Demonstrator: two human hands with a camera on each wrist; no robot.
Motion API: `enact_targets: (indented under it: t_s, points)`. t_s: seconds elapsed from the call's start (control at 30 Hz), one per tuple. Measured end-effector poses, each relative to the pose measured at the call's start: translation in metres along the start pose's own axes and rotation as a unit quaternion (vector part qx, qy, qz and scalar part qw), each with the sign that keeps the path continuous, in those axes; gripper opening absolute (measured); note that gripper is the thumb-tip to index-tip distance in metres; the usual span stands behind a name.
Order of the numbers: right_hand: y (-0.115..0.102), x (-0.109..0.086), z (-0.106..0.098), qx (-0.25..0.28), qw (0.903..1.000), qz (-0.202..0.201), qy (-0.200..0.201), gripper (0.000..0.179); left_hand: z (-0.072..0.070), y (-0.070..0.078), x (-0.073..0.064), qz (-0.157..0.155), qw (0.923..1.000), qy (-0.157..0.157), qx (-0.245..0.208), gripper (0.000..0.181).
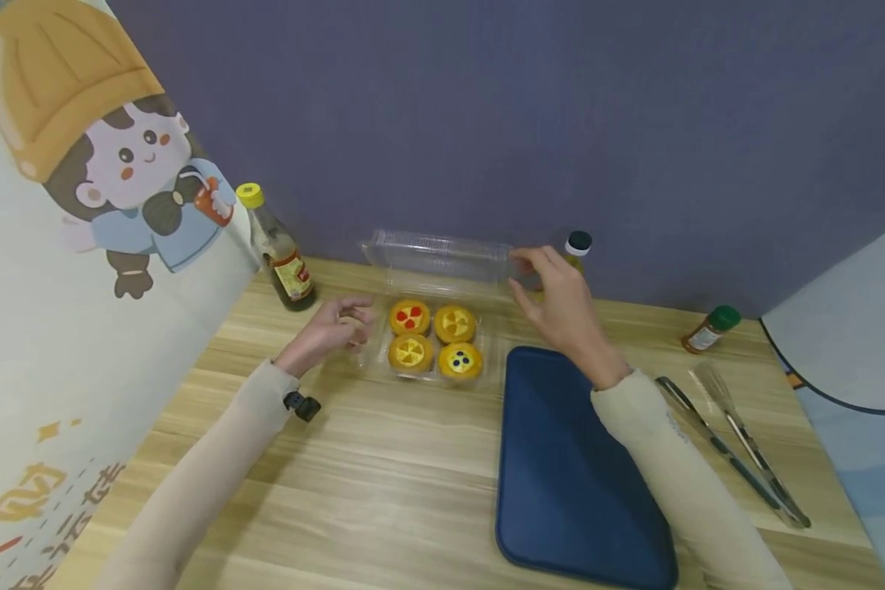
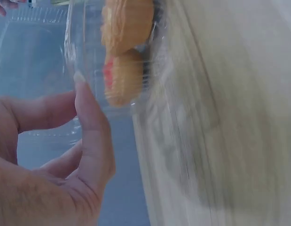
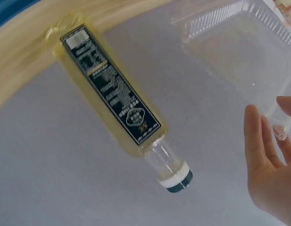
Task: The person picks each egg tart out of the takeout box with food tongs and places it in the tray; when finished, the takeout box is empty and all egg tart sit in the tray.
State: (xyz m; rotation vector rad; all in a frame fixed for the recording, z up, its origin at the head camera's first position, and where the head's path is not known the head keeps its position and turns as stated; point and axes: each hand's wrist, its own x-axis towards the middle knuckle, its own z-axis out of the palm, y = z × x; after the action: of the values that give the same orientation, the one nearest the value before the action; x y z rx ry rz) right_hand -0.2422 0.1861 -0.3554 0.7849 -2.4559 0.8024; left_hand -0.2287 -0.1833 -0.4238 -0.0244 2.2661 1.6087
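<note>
right wrist view alone, oil bottle (image 3: 111, 95) label

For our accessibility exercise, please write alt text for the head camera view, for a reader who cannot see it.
A person's right hand holds open the lid of a clear plastic box of four tarts while the left hand steadies its side, on a wooden table beside a blue tray.

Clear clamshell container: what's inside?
Four round yellow tarts sit two by two in the clear clamshell container: one red-topped, two yellow-topped, one with dark blue dots. The raised lid is empty. The tarts cover the tray floor beneath them.
</note>
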Motion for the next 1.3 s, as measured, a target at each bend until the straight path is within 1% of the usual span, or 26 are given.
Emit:
enact_targets:
  t_s: [0.1, 0.23, 0.33, 0.53, 0.63, 0.77, 0.87, 0.9, 1.0, 1.1, 1.17, 1.2, 1.3]
  points:
    - [0.001, -0.001, 0.001, 0.057, 0.9978, 0.034, -0.005, 0.046, -0.001, -0.002, -0.014, -0.004, 0.9999, -0.014, 0.006, 0.077]
    - [0.003, -0.010, 0.009, 0.113, 0.9893, 0.086, -0.032, 0.050, -0.001, -0.005, -0.032, -0.015, 0.9992, -0.036, 0.003, 0.080]
    - [0.006, -0.025, 0.020, 0.126, 0.9833, 0.116, -0.060, 0.052, 0.000, -0.010, -0.045, -0.014, 0.9984, -0.054, 0.004, 0.082]
    - [0.003, -0.059, 0.044, 0.128, 0.9719, 0.165, -0.108, 0.058, -0.002, -0.021, -0.065, -0.011, 0.9971, -0.076, 0.000, 0.088]
    - [0.000, -0.071, 0.051, 0.139, 0.9642, 0.187, -0.127, 0.063, -0.004, -0.025, -0.072, -0.008, 0.9965, -0.083, -0.007, 0.090]
    - [-0.003, -0.081, 0.059, 0.164, 0.9538, 0.207, -0.143, 0.073, -0.005, -0.029, -0.078, -0.003, 0.9959, -0.089, -0.014, 0.090]
    - [-0.003, -0.085, 0.062, 0.207, 0.9354, 0.239, -0.158, 0.078, -0.005, -0.029, -0.081, -0.006, 0.9959, -0.089, -0.018, 0.089]
    - [-0.003, -0.085, 0.063, 0.228, 0.9256, 0.254, -0.164, 0.079, -0.005, -0.029, -0.081, -0.007, 0.9959, -0.088, -0.018, 0.089]
    - [-0.003, -0.086, 0.064, 0.293, 0.8886, 0.304, -0.180, 0.081, -0.004, -0.029, -0.082, -0.007, 0.9961, -0.086, -0.020, 0.088]
    - [-0.003, -0.086, 0.066, 0.334, 0.8596, 0.337, -0.189, 0.083, -0.004, -0.030, -0.082, -0.006, 0.9962, -0.084, -0.022, 0.087]
    - [-0.002, -0.086, 0.068, 0.349, 0.8475, 0.350, -0.192, 0.083, -0.003, -0.031, -0.082, -0.006, 0.9962, -0.084, -0.024, 0.086]
    - [-0.001, -0.086, 0.068, 0.354, 0.8435, 0.355, -0.193, 0.084, -0.003, -0.032, -0.081, -0.006, 0.9962, -0.083, -0.024, 0.086]
    - [-0.001, -0.085, 0.070, 0.363, 0.8363, 0.366, -0.187, 0.082, -0.003, -0.033, -0.081, -0.005, 0.9963, -0.082, -0.027, 0.087]
